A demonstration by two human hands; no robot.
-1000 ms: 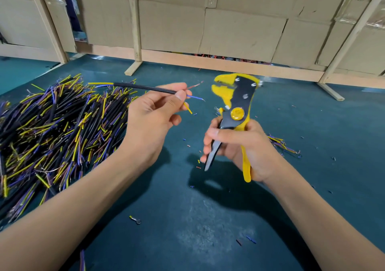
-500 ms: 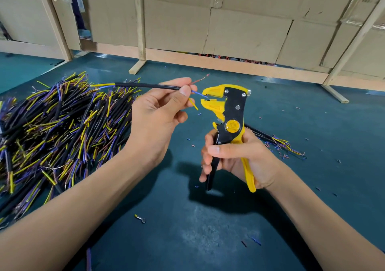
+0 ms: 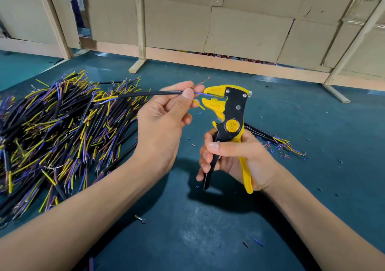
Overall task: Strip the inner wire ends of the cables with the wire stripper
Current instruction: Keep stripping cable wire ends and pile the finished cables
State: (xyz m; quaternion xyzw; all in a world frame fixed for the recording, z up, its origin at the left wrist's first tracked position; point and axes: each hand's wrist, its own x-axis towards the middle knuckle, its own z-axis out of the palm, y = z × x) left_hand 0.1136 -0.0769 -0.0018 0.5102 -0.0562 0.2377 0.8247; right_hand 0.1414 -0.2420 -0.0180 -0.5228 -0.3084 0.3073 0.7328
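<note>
Glossy plastic wire stripper (image 3: 228, 112); matt table (image 3: 208, 229).

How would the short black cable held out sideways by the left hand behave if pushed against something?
The short black sheathed cable is probably fairly stiff: it juts nearly straight from the left hand without drooping. It likely weighs little, as a fingertip pinch carries it. Its thin blue inner wire would likely bend first.

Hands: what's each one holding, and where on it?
Left hand pinches the black cable near its stripped end. Right hand grips the wire stripper by its handles.
</note>
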